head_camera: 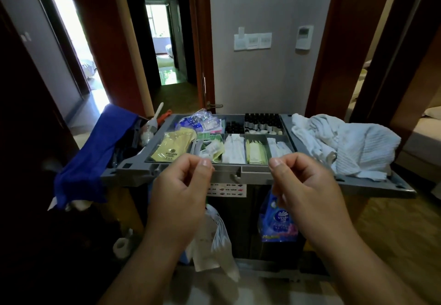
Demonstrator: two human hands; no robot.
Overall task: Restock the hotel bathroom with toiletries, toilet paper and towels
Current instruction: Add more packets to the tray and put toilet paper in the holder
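Note:
A grey housekeeping cart tray (253, 170) stands right in front of me, split into compartments. These hold a yellow packet (173, 148), white sachets (235, 148), pale yellow sachets (256, 153) and small dark bottles (262, 122). Crumpled white towels (346, 144) lie on the tray's right wing. A blue tissue pack (279, 221) hangs under the tray. My left hand (179, 192) and my right hand (307, 190) hover at the tray's near edge. On each, the fingers are curled with the thumb against the forefinger, and I see nothing in either.
A blue cloth (95, 156) drapes over the cart's left end beside a white brush (152, 123). A white plastic bag (214, 240) hangs below the tray. Behind the cart are a wall with switches (253, 41), an open door (202, 66) onto a corridor, and a doorway at right.

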